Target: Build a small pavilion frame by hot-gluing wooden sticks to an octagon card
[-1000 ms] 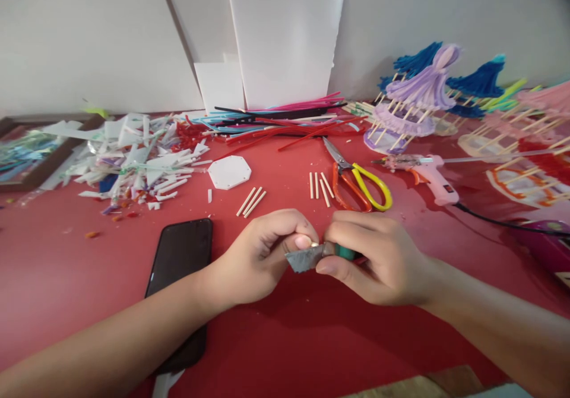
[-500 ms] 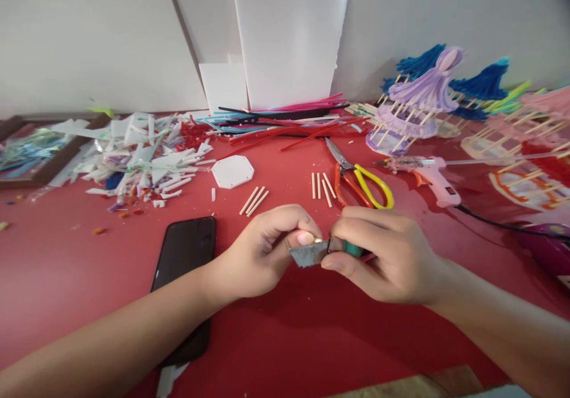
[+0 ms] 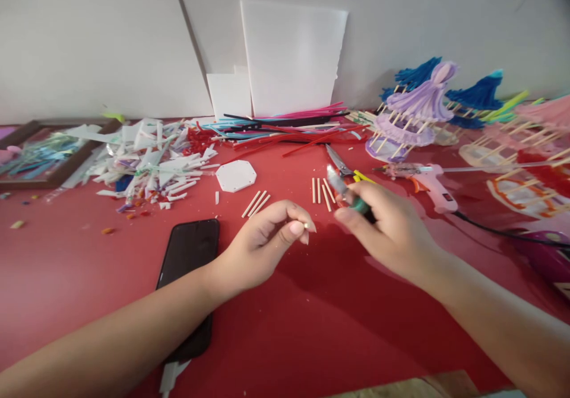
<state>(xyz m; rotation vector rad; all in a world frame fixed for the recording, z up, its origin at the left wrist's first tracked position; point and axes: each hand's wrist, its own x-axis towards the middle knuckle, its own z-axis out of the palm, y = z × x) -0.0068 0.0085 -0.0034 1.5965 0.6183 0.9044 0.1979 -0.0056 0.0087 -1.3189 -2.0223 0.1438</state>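
Note:
My left hand (image 3: 262,246) is closed, thumb and forefinger pinching a small wooden stick (image 3: 306,226); just its pale tip shows. To the right, my right hand (image 3: 392,223) grips a green-handled utility knife (image 3: 360,205), its blade blurred and pointing up and away, apart from the stick. Beyond the left hand, several cut wooden sticks (image 3: 255,204) lie beside a white octagonal board (image 3: 236,176) with small holes near its edge. Another group of short sticks (image 3: 318,190) lies by the knife. Scissors (image 3: 339,161) with red and yellow handles are partly hidden behind my right hand.
A black phone (image 3: 189,249) lies under my left forearm. White scraps (image 3: 151,160) and coloured pipe cleaners (image 3: 285,128) spread along the back. At right are a pink glue gun (image 3: 434,184) with its cord and fluffy stick-and-board models (image 3: 414,110). White boards (image 3: 294,53) lean on the wall.
The knife blade has come away from the stick in my left hand. My right hand has moved right and up, tipping the blade upward. My left hand keeps its pinch.

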